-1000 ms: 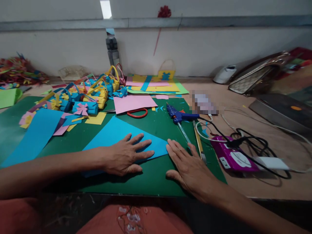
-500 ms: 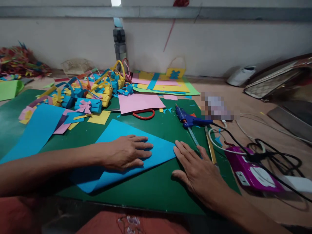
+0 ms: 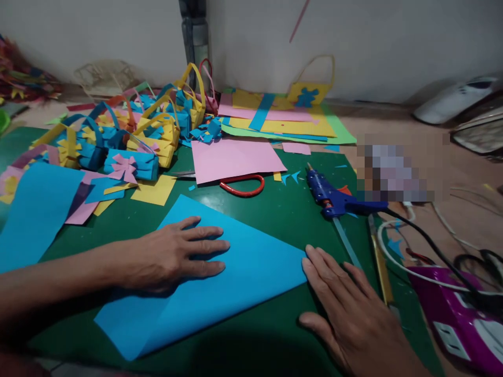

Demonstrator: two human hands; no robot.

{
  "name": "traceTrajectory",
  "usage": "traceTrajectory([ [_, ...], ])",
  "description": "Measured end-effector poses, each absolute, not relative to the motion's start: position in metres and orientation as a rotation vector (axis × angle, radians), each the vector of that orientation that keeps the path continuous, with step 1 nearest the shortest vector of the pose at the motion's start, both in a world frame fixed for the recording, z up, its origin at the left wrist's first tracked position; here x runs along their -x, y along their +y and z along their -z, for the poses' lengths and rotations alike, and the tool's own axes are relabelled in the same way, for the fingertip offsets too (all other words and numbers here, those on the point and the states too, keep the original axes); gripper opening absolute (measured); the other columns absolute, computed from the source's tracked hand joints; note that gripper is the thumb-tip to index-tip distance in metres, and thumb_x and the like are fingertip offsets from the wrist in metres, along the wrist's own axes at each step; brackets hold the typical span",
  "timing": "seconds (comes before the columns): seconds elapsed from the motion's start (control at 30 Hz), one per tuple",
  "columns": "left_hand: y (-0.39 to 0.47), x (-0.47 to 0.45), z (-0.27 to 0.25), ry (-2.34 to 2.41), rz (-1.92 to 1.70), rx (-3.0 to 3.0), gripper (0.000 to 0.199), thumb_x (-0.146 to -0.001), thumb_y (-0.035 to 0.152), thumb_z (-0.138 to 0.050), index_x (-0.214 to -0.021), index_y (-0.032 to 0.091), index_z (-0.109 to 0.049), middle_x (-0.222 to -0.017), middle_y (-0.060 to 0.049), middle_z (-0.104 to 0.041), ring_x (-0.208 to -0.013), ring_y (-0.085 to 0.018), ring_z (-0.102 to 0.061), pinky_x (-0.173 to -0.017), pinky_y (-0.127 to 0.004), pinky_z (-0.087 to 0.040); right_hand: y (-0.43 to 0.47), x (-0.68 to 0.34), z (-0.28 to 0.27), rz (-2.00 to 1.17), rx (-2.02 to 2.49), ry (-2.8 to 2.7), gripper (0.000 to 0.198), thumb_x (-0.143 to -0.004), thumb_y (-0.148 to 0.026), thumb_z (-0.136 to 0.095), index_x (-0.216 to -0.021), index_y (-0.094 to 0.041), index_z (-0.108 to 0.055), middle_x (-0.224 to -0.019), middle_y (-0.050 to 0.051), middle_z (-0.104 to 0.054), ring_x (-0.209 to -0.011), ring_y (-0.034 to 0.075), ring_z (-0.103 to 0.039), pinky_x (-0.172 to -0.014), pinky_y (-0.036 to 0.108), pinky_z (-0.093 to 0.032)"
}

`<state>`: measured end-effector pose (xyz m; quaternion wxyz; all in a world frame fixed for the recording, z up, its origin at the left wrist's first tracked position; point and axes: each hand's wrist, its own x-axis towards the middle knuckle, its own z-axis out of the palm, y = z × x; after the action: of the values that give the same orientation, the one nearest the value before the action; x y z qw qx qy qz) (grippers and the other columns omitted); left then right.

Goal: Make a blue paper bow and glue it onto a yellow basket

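Fingers [image 3: 208, 245] of the left hand [image 3: 167, 256] lie spread, with gaps between them, palm down on the blue sheet [image 3: 251, 267]. On the right hand [image 3: 349, 314], three fingers rest side by side with their tips at the sheet's narrow right corner, while the thumb and little finger stand apart from them; neither hand is clamped on anything. That sheet lies between the hands on a green mat [image 3: 271, 209], which covers part of the brown table [image 3: 387, 120].

As far as one can judge, the work on this piece is at an early stage. One fold seems to be made: the near side is turned over, and a second layer shows toward the left end. The creasing looks unfinished, since the near edge appears rounded, so pressing it flat seems to be what is left of this fold. No cutting, gluing or trimming can be made out on the sheet, though the left arm hides part of it.

Beyond it, pieces much further on stand in a cluster, among them a blue paper bag [image 3: 147, 165] with a pink bow [image 3: 123, 166]. The red-handled scissors [image 3: 251, 195] lie partly under a pink sheet [image 3: 239, 159], and the blue glue gun [image 3: 334, 203] rests to the right, both untouched by either hand
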<state>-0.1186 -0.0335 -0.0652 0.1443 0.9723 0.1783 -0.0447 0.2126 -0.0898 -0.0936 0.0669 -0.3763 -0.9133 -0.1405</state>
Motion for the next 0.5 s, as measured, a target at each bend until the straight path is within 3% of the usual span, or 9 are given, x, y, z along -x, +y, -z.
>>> traceTrajectory([
  [0.17, -0.0383, 0.1178, 0.0778, 0.553, 0.024, -2.883, 0.039, -0.093, 0.018, -0.037, -0.131, 0.023, -0.046, -0.146, -0.008, -0.035, -0.138, -0.027, -0.023, -0.11, -0.056, -0.015, -0.0912, -0.2145, 0.0936, 0.389, 1.142, -2.765, 0.053, -0.093, -0.04, -0.036, -0.128, -0.001, -0.045, -0.13, 0.024, -0.053, -0.124, 0.036, -0.044, -0.092, 0.05, -0.037],
  [0.5, -0.0387, 0.1205, 0.0786, 0.545, 0.036, -2.879, 0.044, -0.092, 0.016, -0.036, -0.135, 0.021, -0.041, -0.148, -0.01, -0.032, -0.139, -0.028, -0.019, -0.11, -0.056, -0.012, -0.0899, -0.2156, 0.0946, 0.391, 1.156, -2.747, 0.055, -0.093, -0.041, -0.035, -0.133, -0.004, -0.041, -0.131, 0.023, -0.052, -0.124, 0.035, -0.044, -0.092, 0.051, -0.038],
])
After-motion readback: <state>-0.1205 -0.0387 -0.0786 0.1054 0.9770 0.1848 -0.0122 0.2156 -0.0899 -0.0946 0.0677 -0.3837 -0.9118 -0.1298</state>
